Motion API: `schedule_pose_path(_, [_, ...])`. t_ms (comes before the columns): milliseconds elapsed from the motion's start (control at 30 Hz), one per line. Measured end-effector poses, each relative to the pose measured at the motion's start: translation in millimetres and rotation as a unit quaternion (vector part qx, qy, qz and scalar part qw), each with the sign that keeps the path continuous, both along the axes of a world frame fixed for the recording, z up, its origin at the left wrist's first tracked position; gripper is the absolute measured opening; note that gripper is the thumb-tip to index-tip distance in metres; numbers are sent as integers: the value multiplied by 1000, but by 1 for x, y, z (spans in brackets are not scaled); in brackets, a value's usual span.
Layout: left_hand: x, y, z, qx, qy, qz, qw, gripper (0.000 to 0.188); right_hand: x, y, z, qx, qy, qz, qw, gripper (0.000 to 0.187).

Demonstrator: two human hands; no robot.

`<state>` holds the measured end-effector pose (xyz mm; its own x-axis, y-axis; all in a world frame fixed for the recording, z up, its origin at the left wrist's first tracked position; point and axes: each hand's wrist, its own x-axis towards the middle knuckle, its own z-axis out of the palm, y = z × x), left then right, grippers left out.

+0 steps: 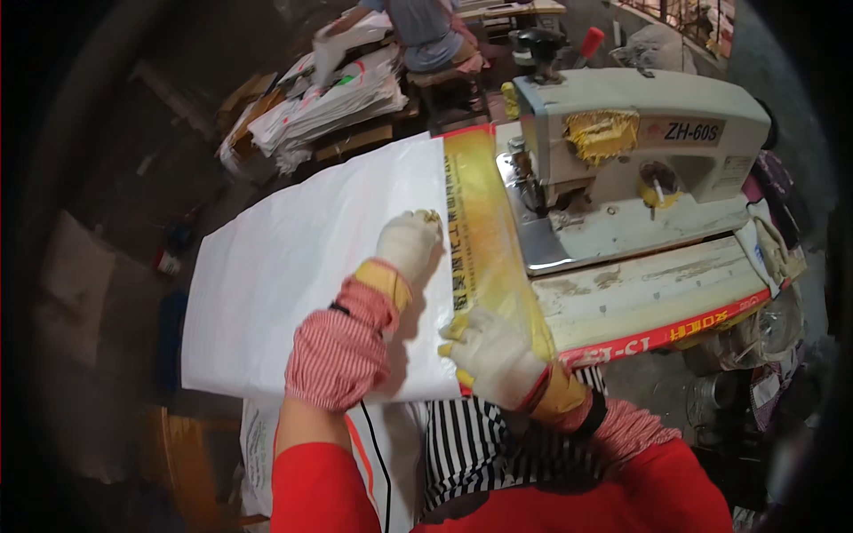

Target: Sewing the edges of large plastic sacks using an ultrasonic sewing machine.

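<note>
A large white sack with a yellow printed band and red edge lies flat before me, its banded end against the sewing machine. My left hand, in a white work glove with yellow fingertips, rests on the sack beside the band. Its fingers are curled in, and whatever they pinch is hidden beneath. Nearer to me, my right hand, gloved alike, lies over the near corner of the band with bent fingers closed on the sack. The sewing machine stands just right of the sack, its needle area close to the band.
The worn white machine table has a red strip along its front edge. Beyond the sack, a stack of white sacks lies near a seated person. A wooden stool or frame stands at lower left.
</note>
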<state>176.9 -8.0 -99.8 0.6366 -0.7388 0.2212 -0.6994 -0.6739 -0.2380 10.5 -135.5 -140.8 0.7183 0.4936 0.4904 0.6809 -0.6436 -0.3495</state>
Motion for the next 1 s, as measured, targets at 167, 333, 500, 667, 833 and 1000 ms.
schedule_pose_path(167, [80,-40,-9,128,84,91,984,16,4,-3,1,47,30,14,998,19])
schedule_pose_path(333, [90,-32,-15,15,87,96,991,13,37,-22,9,192,138,39,971,24])
schedule_pose_path(500, [123,24,-47,-378,286,107,874,7,176,-3,5,382,293,-167,860,30])
schedule_pose_path(667, [111,24,-43,-661,518,104,532,14,218,40,1,193,294,-269,897,24])
schedule_pose_path(833, [111,31,-27,-290,60,199,934,17,212,61,5,98,213,-279,931,24])
schedule_pose_path(1000, [86,66,56,-239,-49,291,925,12,202,86,36,-402,224,-276,844,29])
